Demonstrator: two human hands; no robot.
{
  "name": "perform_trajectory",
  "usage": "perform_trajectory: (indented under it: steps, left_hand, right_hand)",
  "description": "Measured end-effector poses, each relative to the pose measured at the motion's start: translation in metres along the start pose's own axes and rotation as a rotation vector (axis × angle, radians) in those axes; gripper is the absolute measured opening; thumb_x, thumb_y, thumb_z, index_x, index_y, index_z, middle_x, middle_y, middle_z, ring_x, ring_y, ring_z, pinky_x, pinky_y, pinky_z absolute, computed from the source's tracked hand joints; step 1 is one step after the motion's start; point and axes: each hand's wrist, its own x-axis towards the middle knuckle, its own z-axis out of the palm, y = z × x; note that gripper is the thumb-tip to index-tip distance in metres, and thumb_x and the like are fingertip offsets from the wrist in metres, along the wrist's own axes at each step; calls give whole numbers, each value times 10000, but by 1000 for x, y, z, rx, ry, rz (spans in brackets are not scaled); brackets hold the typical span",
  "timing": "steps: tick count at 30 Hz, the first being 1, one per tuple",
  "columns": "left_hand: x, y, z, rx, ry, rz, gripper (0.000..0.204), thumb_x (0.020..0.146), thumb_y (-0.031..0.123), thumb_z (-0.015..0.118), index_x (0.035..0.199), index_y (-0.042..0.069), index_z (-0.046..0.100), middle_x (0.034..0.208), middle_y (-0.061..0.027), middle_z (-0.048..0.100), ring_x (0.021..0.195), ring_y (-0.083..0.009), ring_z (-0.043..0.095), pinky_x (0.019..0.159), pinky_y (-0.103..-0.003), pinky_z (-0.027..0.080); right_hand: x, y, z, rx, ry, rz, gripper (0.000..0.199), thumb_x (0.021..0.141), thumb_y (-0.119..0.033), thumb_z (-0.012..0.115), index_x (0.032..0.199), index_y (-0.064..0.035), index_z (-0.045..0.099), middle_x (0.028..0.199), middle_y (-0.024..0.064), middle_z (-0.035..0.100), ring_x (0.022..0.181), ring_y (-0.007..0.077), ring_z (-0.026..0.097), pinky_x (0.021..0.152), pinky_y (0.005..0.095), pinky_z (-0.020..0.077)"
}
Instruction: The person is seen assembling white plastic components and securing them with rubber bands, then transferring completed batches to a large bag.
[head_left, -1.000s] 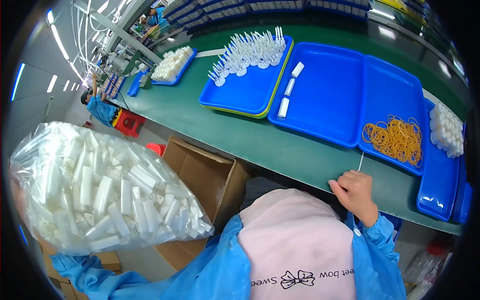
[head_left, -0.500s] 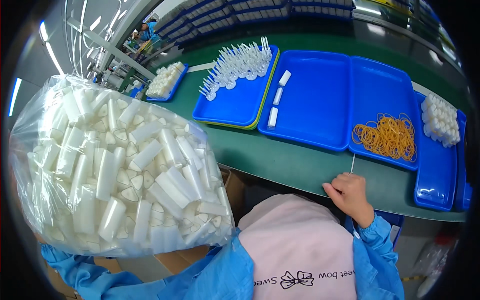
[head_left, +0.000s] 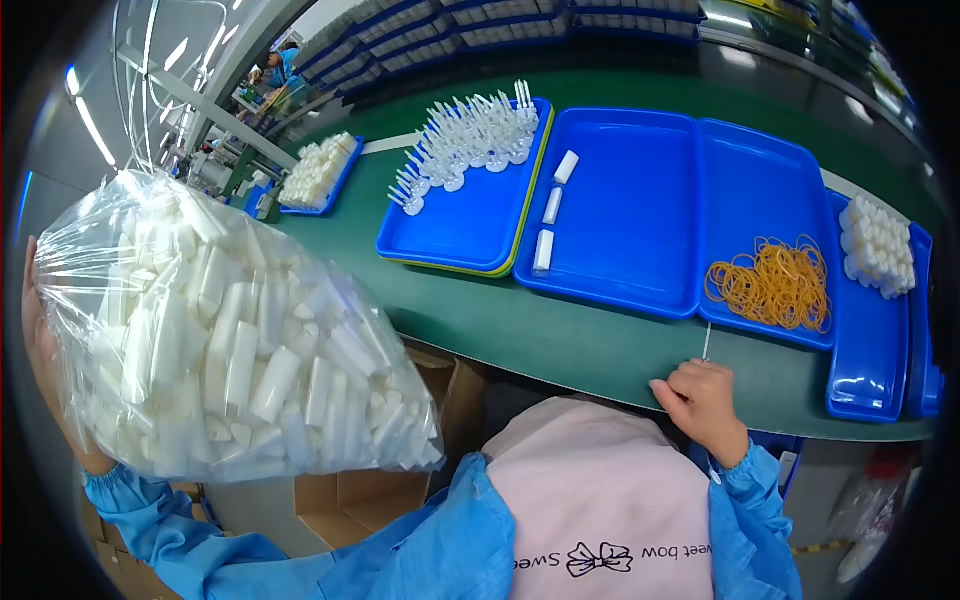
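A big clear plastic bag [head_left: 240,350], stuffed with white tube-like pieces of rounded triangular section, hangs at the left over the table edge. My left hand [head_left: 42,335] grips it by its gathered outer side, the fingertips partly hidden behind the film. On the right, my right hand [head_left: 703,398] rests at the table's front edge, its fingers curled closed round a thin white rod [head_left: 708,342] that points away from me. Just beyond that hand lies a heap of orange rubber bands [head_left: 772,284] in a blue tray [head_left: 762,170].
Three white pieces [head_left: 552,205] stand in a row in the middle blue tray [head_left: 630,230]. Clear spiky parts [head_left: 465,145] fill the back of another blue tray [head_left: 440,235]. White parts stand at far left [head_left: 318,172] and right [head_left: 878,245]. A cardboard box [head_left: 365,505] sits below the bag.
The bag has shifted left and tilted, and more of my left hand now shows beside it. More of the cardboard box has come into sight. My right hand has stayed put.
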Motion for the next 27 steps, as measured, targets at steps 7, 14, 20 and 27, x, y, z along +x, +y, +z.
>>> perform_trajectory:
  steps: [7, 14, 20, 27]
  left_hand:
    - [1, -3, 23, 20, 48, 86, 378, 903, 105, 503, 1226, -91, 520, 1326, -99, 503, 1129, -221, 539, 1006, -319, 400]
    - [3, -3, 58, -304, 67, -23, 320, 930, 133, 498, 1159, -83, 559, 1215, -118, 574, 1022, -225, 592, 965, -323, 440]
    - [22, -31, 94, -1884, 48, -591, 251, 980, 202, 484, 1011, -18, 601, 915, -105, 661, 796, -189, 644, 801, -314, 524]
    - [60, -15, 80, -1990, -50, -853, 195, 981, 193, 503, 1006, 18, 586, 878, -52, 645, 782, -137, 633, 725, -261, 545]
  right_hand:
    - [3, -2, -3, -24, -1, 40, 326, 733, -160, 713, 514, -69, 490, 512, 88, 465, 475, 278, 468, 453, 389, 351]
    - [3, -2, 2, 32, 41, 101, 345, 729, -122, 712, 502, -42, 465, 507, 109, 452, 463, 285, 440, 451, 392, 320]
    - [65, -67, -71, 327, -8, 41, 264, 725, -108, 675, 491, -66, 561, 483, 38, 491, 439, 157, 449, 434, 312, 298]
    - [299, -235, -99, 606, -324, -571, 252, 949, -220, 516, 1067, -21, 618, 850, 43, 608, 640, 65, 527, 536, 195, 419]
